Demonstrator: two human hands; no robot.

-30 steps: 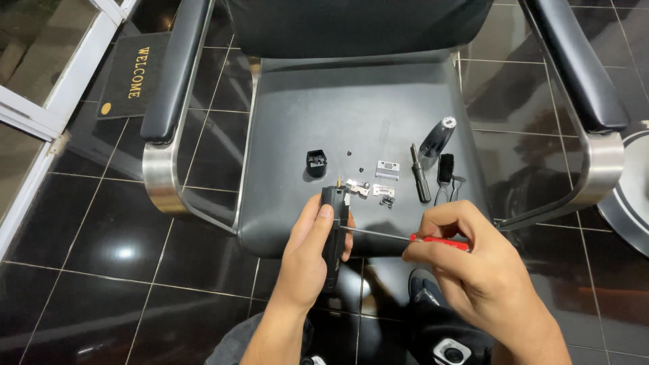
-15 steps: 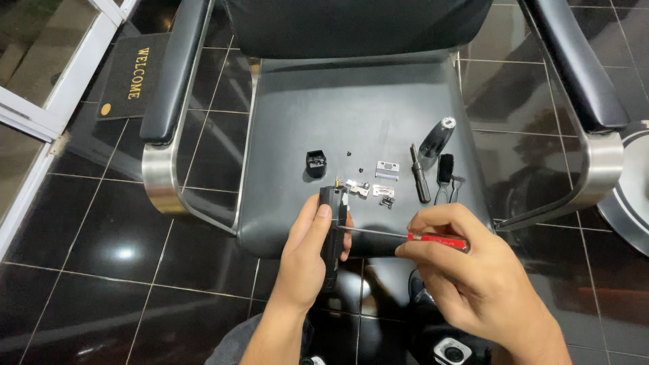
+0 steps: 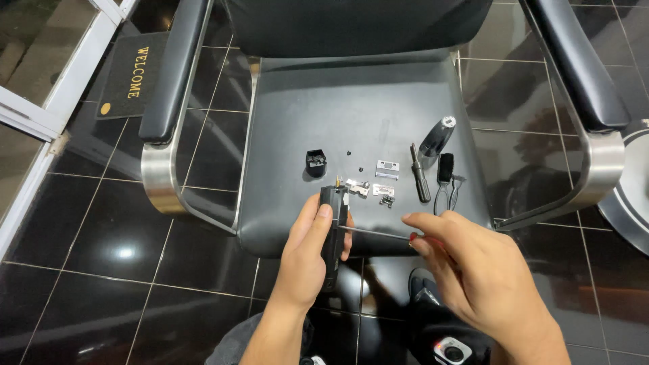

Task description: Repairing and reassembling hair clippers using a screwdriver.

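Here the left hand (image 3: 307, 260) has its grip wrapped around a black hair clipper body (image 3: 332, 233), held upright over the front edge of the chair seat (image 3: 304, 122), long axis pointing away from the person. The right hand (image 3: 473, 270) pinches a thin red-handled screwdriver (image 3: 378, 232) whose shaft runs crosswise, tip meeting the clipper's side just right of the left thumb. So the tool lies to the right of the clipper, and the right hand alone drives it. Beyond, near the seat's front, lie a small black cap (image 3: 315, 162), metal blade plates (image 3: 387, 169), a dark screwdriver (image 3: 420, 181), a grey cylinder (image 3: 437, 136) and a small brush (image 3: 445, 167). The seat's back half lies open.
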